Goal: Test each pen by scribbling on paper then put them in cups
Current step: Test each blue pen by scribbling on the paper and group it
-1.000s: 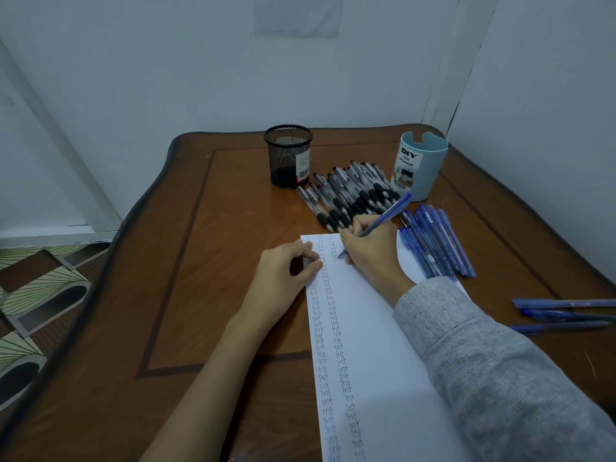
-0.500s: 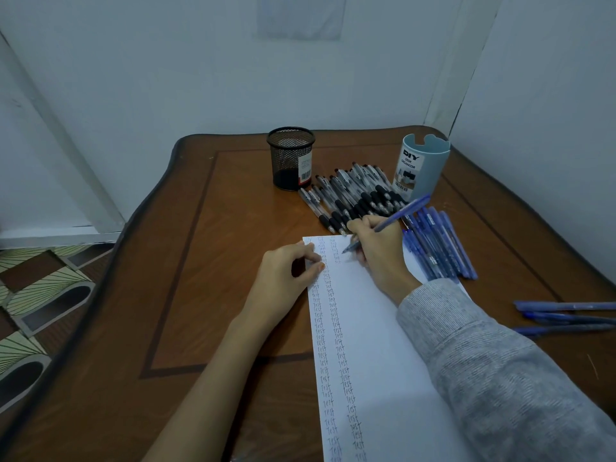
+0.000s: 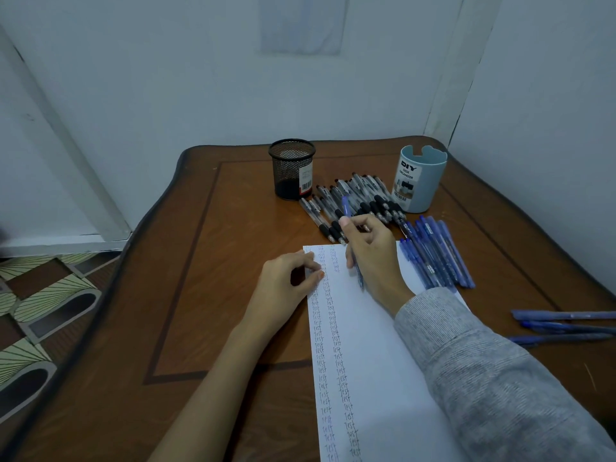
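Fingers of my right hand [image 3: 373,255] curl round the blue pen [image 3: 346,205], one end poking up past my thumb, the other low over the paper [image 3: 373,345]. I judge it's ready for a cup. My left hand [image 3: 286,281] pinches the sheet's left edge so it can't slide on the desk [image 3: 216,261]. Black pens [image 3: 363,198] and blue pens [image 3: 436,255] lie sorted ahead, between the mesh cup [image 3: 292,168] and the blue cup [image 3: 420,178], within easy reach.
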